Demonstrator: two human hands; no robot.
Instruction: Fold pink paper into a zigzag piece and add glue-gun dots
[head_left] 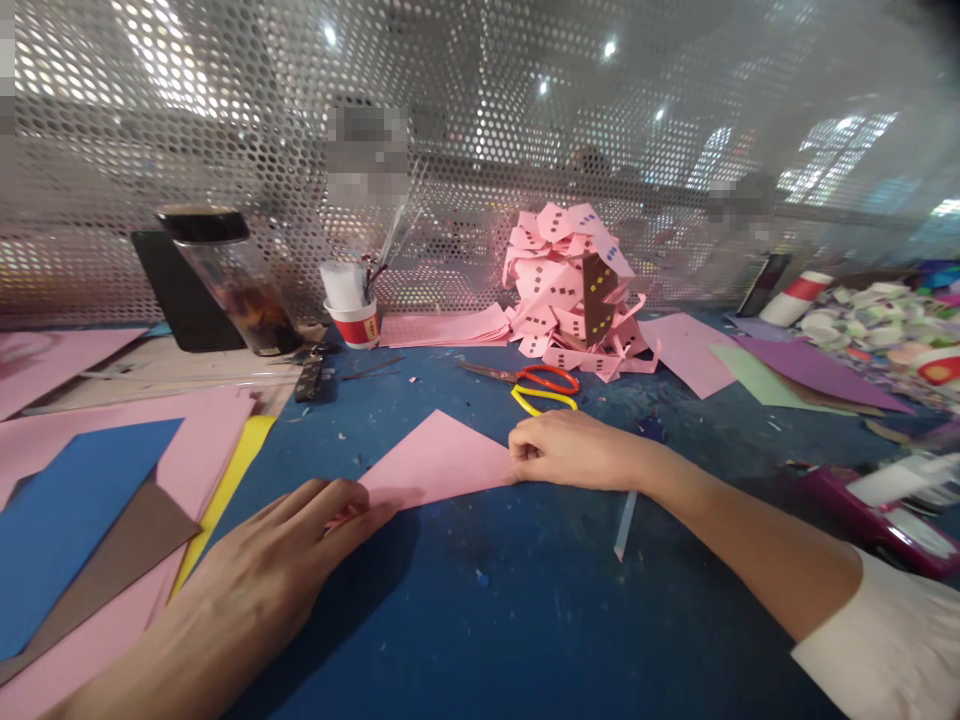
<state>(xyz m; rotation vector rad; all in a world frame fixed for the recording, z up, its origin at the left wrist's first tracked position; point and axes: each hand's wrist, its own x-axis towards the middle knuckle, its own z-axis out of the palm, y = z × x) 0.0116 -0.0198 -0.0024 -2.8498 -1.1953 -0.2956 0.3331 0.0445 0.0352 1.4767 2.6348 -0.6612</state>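
A triangular piece of pink paper [442, 462], apparently folded, lies between my hands over the blue tabletop. My left hand [300, 540] grips its left corner, thumb on top and fingers curled. At the right corner, my right hand [562, 450] pinches the paper with fingers closed. Just behind my right hand rest scissors [547, 385] with one red and one yellow handle loop. Farther back stands a heap of pink paper pieces [551, 290] marked with small dark squares, beside a stack of pink strips [442, 328].
Blue, brown and pink sheets [82, 500] cover the left side. A lidded bottle [240, 270] and a red-white cup [352, 325] stand behind. At right are a purple sheet [817, 370], a magenta tool [885, 520] and a pile of paper pieces [877, 320]. A perforated metal screen [450, 130] borders the back.
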